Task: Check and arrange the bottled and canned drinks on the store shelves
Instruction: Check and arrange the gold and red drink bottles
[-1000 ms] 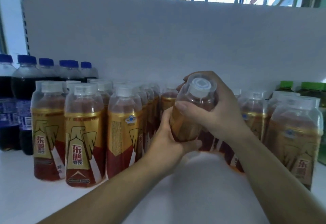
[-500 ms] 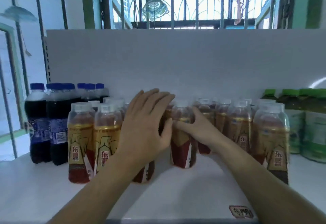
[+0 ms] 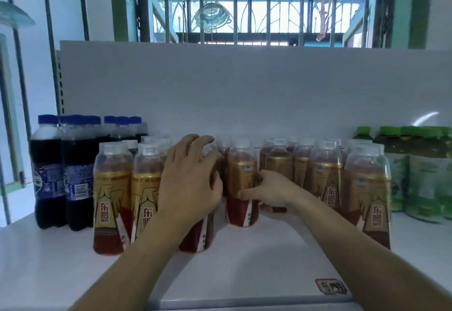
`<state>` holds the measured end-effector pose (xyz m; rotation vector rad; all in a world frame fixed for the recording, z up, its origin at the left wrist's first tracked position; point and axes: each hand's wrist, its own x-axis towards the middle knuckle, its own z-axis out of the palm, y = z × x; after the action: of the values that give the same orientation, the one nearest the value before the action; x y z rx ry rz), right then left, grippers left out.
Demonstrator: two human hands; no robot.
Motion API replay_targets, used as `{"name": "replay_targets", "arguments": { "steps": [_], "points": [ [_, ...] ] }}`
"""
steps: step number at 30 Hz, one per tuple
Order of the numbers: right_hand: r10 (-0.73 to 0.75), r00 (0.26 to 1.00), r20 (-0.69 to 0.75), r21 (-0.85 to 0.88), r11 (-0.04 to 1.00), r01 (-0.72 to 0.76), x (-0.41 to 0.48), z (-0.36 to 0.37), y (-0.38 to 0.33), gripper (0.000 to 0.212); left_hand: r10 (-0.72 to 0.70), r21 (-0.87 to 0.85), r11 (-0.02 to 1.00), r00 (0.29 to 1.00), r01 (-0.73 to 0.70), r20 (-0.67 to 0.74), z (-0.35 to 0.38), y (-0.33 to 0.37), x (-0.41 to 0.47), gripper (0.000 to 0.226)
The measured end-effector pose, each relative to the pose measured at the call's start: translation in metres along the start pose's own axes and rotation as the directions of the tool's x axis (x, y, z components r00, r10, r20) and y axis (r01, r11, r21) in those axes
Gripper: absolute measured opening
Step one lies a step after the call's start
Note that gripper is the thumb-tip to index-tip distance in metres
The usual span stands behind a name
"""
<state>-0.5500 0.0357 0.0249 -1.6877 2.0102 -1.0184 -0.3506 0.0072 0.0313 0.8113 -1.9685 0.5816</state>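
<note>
Rows of gold-and-red energy drink bottles (image 3: pixel 111 195) with clear caps stand on the white shelf (image 3: pixel 232 261). My left hand (image 3: pixel 193 181) covers the top and shoulder of one front bottle (image 3: pixel 198 235), fingers curled over its cap. My right hand (image 3: pixel 269 193) grips the middle of an upright bottle (image 3: pixel 241 183) standing slightly back in the centre, thumb across its front and fingers behind it. More of the same bottles (image 3: pixel 367 188) fill the right side.
Dark cola bottles with blue caps (image 3: pixel 49 171) stand at the far left. Green-capped tea bottles (image 3: pixel 420 171) stand at the far right. A white back panel (image 3: pixel 244 85) closes the shelf behind. A price tag (image 3: pixel 331 286) sits on the front edge.
One second ago both hands held a bottle lifted and tilted; it now stands on the shelf in my right hand's grip. My left hand moved left onto a neighbouring bottle and curled its fingers.
</note>
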Motion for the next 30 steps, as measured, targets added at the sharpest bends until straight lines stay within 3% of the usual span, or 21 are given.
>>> {"name": "replay_targets", "arguments": {
  "steps": [4, 9, 13, 16, 18, 22, 25, 27, 30],
  "points": [
    [0.037, 0.998, -0.049, 0.066, 0.997, -0.034, 0.02, 0.02, -0.002, 0.017, -0.002, -0.004, 1.0, 1.0, 0.002, -0.004, 0.002, -0.002, -0.002, 0.027],
    [0.077, 0.99, -0.121, 0.04, 0.997, -0.073, 0.047, 0.043, 0.0, 0.052, 0.002, 0.023, 1.0, 1.0, -0.002, -0.013, 0.004, -0.003, -0.002, 0.026],
    [0.049, 0.993, -0.11, 0.005, 0.999, -0.048, 0.051, 0.043, 0.004, 0.053, -0.002, 0.007, 1.0, 1.0, 0.002, -0.011, 0.003, -0.002, -0.001, 0.024],
    [0.006, 0.997, -0.079, -0.153, 0.988, -0.018, 0.038, 0.024, -0.007, 0.041, 0.009, 0.01, 1.0, 1.0, -0.009, 0.001, 0.002, -0.001, -0.001, 0.024],
    [-0.072, 0.985, -0.158, -0.323, 0.946, 0.017, 0.031, 0.003, -0.018, 0.031, 0.009, 0.019, 1.0, 1.0, -0.01, 0.006, 0.002, -0.002, 0.0, 0.026],
    [-0.187, 0.908, -0.374, -0.49, 0.871, -0.023, 0.019, -0.038, -0.037, 0.05, 0.065, 0.031, 0.997, 0.997, -0.064, -0.033, -0.001, 0.008, 0.002, 0.024],
    [-0.074, 0.938, -0.338, -0.541, 0.831, -0.129, 0.026, -0.052, -0.033, 0.052, 0.169, -0.097, 0.98, 0.985, -0.171, -0.033, 0.001, 0.029, 0.002, 0.028],
    [-0.022, 0.947, -0.32, -0.538, 0.827, -0.162, 0.03, -0.055, -0.027, 0.049, 0.182, -0.251, 0.953, 0.983, -0.17, 0.027, 0.008, 0.041, 0.0, 0.033],
    [-0.058, 0.922, -0.382, -0.512, 0.844, -0.159, 0.031, -0.053, -0.02, 0.046, 0.075, -0.519, 0.85, 0.953, 0.093, 0.292, 0.019, 0.056, 0.0, 0.044]
  ]
}}
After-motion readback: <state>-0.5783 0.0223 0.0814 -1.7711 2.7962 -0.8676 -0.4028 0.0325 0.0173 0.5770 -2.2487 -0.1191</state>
